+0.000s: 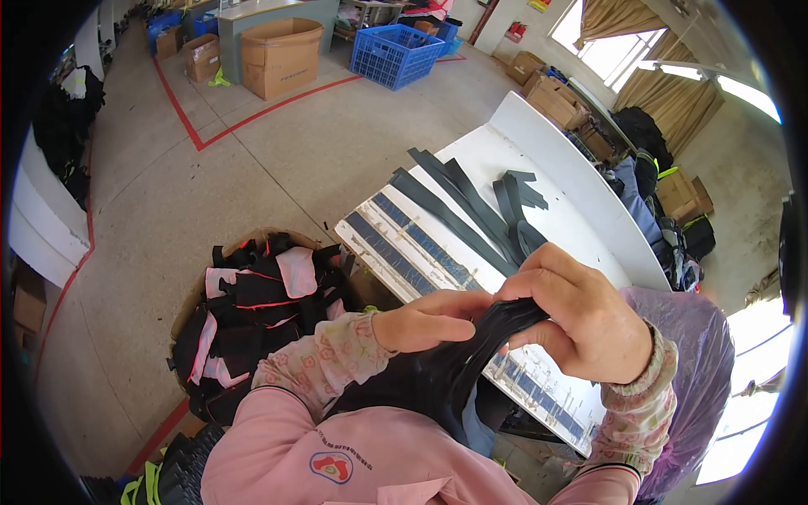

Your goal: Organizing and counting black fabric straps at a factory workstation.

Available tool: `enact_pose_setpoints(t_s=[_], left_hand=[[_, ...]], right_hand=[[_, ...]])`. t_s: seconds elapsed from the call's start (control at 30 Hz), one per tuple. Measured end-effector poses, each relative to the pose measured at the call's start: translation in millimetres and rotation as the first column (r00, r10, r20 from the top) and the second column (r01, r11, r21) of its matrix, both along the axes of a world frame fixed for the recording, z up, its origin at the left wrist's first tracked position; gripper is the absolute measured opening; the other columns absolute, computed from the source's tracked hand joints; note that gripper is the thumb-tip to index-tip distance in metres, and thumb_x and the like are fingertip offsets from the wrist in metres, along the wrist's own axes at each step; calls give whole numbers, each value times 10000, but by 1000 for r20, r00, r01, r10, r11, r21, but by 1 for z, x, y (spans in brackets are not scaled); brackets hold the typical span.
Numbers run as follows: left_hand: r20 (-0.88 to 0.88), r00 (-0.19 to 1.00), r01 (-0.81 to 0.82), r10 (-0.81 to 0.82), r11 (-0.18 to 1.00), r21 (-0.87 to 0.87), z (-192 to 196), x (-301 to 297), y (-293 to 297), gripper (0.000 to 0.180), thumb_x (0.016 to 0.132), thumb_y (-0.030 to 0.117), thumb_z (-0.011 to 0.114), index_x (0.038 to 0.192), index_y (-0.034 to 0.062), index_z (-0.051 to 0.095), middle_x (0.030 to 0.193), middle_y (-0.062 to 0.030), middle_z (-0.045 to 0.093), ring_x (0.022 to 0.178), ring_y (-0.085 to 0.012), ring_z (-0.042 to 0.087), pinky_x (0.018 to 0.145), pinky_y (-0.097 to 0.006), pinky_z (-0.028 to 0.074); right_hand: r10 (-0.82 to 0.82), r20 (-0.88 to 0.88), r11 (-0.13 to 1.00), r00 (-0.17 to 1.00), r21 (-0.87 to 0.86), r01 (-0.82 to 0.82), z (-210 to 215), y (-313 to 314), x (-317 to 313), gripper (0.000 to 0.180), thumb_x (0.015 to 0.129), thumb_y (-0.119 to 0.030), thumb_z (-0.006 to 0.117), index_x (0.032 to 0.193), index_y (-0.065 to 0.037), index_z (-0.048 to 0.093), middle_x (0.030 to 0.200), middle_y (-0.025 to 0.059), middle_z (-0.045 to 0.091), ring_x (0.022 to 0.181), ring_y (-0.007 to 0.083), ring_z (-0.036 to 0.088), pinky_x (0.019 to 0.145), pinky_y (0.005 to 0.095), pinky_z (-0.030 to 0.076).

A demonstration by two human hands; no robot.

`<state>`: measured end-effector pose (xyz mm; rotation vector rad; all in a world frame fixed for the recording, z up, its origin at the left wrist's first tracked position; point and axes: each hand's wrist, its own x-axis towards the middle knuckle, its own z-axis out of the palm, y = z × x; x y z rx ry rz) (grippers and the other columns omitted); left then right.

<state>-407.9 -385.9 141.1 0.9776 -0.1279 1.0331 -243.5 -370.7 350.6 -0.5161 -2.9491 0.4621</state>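
Between my two hands a dark, glossy, folded piece of black material (459, 366) is bunched up and hangs down toward my lap. I cannot tell whether it is cloth or plastic. My left hand (429, 321) grips its upper edge, with the thumb lying along the near side. Close beside it, my right hand (581, 316) is closed with bent fingers pinching the other end of the same edge. Just beyond my hands, several flat dark grey strips (459, 220) lie on a white table (581, 210), some overlapping.
On the floor at my left stands a round carton (181, 316) full of black and pink pieces. The table has a raised white side panel (581, 160). A purple plastic bag (694, 370) is beside my right arm. Farther off are a large cardboard box (282, 59) and a blue crate (396, 57).
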Motion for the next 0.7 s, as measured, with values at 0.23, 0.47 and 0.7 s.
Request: enact_pose_setpoints(t_s=[0.23,0.47,0.7], left_hand=[[-277,936,282,-216,933,225,36,2,7,376,859,141,805,1176,32,635,1149,-85,645,1119,-144,595,964,-317,489],[-387,920,54,63,957,285,42,-2,-1,482,834,142,835,1248,24,618,1187,-55,624,1121,-135,573,956,-292,494],[-342,881,-130,327,862,489,41,-3,1,540,838,137,833,1302,15,585,1217,-45,616,1103,-130,585,958,-284,501]], right_hand=[[166,35,985,985,-53,-164,2,4,-1,523,686,-74,811,1163,-12,605,1049,148,552,980,335,598,826,429,497],[185,219,981,958,-96,-167,-10,2,4,759,823,-266,737,1484,-38,443,1509,168,465,1396,394,439,1141,480,358],[222,256,972,941,-139,-191,-11,10,6,818,814,-272,745,1502,0,395,1543,161,434,1466,406,343,1196,517,273]])
